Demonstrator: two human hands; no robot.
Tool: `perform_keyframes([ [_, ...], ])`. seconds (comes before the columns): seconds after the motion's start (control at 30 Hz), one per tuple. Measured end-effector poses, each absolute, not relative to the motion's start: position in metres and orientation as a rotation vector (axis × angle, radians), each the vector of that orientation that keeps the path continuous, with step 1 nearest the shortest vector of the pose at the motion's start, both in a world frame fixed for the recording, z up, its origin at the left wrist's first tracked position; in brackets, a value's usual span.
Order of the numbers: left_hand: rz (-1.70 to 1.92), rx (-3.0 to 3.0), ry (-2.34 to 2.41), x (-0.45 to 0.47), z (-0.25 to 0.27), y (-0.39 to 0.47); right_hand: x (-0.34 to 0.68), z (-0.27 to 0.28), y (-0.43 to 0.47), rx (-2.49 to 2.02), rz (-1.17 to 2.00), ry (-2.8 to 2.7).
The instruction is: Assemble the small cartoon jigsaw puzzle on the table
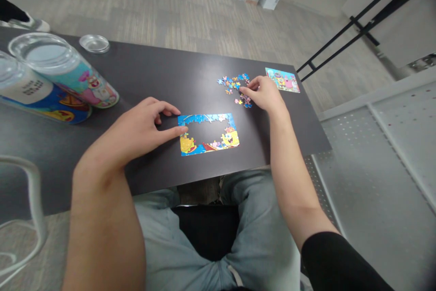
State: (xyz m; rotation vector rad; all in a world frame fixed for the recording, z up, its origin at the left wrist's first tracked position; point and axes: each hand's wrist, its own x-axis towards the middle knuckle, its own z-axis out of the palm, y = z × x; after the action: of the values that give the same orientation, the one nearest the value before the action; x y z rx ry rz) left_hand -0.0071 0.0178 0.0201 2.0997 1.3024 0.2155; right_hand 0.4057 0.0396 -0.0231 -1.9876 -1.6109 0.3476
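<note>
A jigsaw puzzle frame [204, 148] lies flat on the dark table, its border joined and its middle showing bare tabletop. My left hand [146, 125] rests at its left edge, thumb on the border and fingers apart. Farther off to the right, my right hand [264, 93] reaches over a loose pile of jigsaw pieces [231, 83]. Its thumb and index finger are close together at the pile's edge; whatever is between the tips is too small to make out. Just beyond that hand lies a colourful picture card [288, 81], partly covered by it.
Two clear-topped cartoon canisters, one teal [91, 84] and one blue [64, 105], stand at the left. A clear round lid [94, 43] sits near the far edge. A white curved tube [36, 191] rises at the near left. Someone's shoe [37, 24] shows beyond the table.
</note>
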Motion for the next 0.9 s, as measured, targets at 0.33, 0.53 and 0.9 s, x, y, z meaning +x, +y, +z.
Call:
perform_keyframes([
  [0.33, 0.238, 2.110, 1.282, -0.011, 0.015, 0.019, 0.415, -0.024, 0.042, -1.929, 0.469, -1.551],
  [0.53, 0.234, 2.101, 1.301, -0.008, 0.019, 0.019, 0.420, -0.021, 0.040, -1.923, 0.480, -1.615],
  [0.9, 0.295, 2.096, 1.282, -0.010, 0.014, 0.021, 0.415, -0.021, 0.038, -1.837, 0.664, -1.554],
])
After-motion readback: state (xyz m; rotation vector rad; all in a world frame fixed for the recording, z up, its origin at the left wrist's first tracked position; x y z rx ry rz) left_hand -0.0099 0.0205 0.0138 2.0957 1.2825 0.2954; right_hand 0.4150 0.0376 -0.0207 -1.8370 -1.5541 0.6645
